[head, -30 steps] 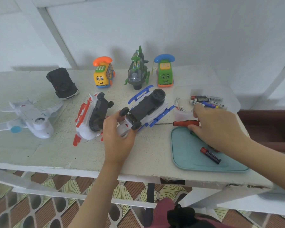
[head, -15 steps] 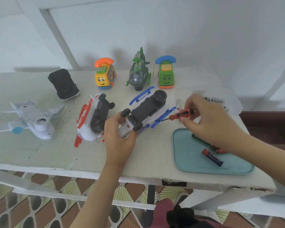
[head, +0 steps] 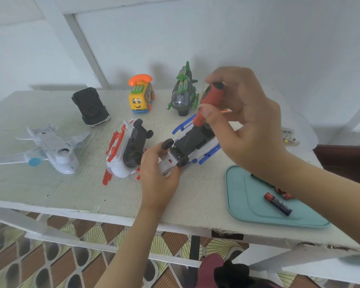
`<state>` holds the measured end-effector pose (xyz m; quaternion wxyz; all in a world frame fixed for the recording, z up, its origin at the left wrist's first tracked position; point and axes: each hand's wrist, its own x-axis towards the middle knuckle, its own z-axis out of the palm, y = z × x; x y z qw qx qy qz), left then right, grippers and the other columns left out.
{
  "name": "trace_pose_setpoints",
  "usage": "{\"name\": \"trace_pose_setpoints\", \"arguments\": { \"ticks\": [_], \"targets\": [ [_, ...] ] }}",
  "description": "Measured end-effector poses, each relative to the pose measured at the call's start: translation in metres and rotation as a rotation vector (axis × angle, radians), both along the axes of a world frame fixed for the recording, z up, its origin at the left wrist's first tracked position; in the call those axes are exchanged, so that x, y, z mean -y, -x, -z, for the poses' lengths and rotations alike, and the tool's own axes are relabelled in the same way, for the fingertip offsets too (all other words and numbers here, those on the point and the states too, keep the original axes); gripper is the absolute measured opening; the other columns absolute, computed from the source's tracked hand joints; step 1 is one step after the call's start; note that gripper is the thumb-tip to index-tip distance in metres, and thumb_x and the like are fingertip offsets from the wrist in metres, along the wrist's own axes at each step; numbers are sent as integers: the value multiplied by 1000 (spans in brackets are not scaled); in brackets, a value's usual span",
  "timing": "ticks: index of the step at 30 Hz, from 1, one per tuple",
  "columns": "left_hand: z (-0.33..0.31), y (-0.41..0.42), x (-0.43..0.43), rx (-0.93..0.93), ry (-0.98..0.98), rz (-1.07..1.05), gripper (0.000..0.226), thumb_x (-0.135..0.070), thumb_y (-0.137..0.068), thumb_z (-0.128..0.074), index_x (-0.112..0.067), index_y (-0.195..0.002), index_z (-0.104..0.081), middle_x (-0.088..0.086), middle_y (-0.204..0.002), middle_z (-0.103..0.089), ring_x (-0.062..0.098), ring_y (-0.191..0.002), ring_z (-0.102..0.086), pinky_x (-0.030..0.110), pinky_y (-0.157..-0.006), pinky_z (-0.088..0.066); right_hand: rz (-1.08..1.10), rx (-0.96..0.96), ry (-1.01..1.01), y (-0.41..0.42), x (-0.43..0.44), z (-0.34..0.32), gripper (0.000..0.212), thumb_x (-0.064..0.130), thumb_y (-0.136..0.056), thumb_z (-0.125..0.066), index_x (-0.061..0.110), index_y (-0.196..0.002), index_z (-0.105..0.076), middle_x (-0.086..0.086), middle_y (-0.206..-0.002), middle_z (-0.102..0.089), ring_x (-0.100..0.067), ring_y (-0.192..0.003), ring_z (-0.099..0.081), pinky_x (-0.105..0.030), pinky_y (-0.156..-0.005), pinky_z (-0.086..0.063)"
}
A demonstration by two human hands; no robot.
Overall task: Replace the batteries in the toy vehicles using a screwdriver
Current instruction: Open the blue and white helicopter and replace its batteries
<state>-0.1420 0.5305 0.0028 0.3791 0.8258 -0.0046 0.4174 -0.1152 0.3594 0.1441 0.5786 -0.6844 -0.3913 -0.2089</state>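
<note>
white worktop (head: 50, 183), white wall behind. screwdriver (head: 210, 98) tip hidden at upturned blue-white toy vehicle (head: 195, 142) mid-worktop; contact unclear. right hand (head: 243, 121) pinches its red handle, near upright. left hand (head: 158, 177) grips the toy's wheeled end. battery (head: 277, 204) on teal tray (head: 247, 204), others half hidden behind the wrist.

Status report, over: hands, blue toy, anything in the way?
Left hand grips upturned blue toy by its end. Right hand holds red screwdriver, tip down at toy's black underside. Red-and-white toy close beside left hand, not blocking.
</note>
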Motion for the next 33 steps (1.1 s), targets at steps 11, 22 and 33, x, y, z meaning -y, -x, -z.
{"name": "trace_pose_setpoints", "arguments": {
  "ticks": [11,22,33],
  "targets": [
    [-1,0,0,-9,11,14,48,-30,-78,-66,-26,-122,-49,-13,-101,-52,-12,-99,-47,9,-86,-37,-6,38,25,-9,-13,13,26,-9,-90,-55,3,-112,-50,-11,-88,-59,-17,-80,-68,-18,-68,-55],
    [1,-2,-2,-15,26,8,49,-31,-78,-67,-25,-123,-50,-18,-100,-51,-7,-95,-47,8,-85,-36,-32,42,1,-10,-15,12,32,-8,-90,-56,12,-112,-46,-14,-89,-59,-20,-80,-68,-18,-70,-55],
    [1,-2,-3,-5,14,3,47,-25,-78,-66,-22,-122,-51,-17,-101,-50,-7,-95,-46,8,-86,-36,-55,67,20,-8,-14,10,31,-5,-90,-57,14,-111,-45,-14,-91,-58,-30,-82,-66,-22,-72,-56]
  ]
}}
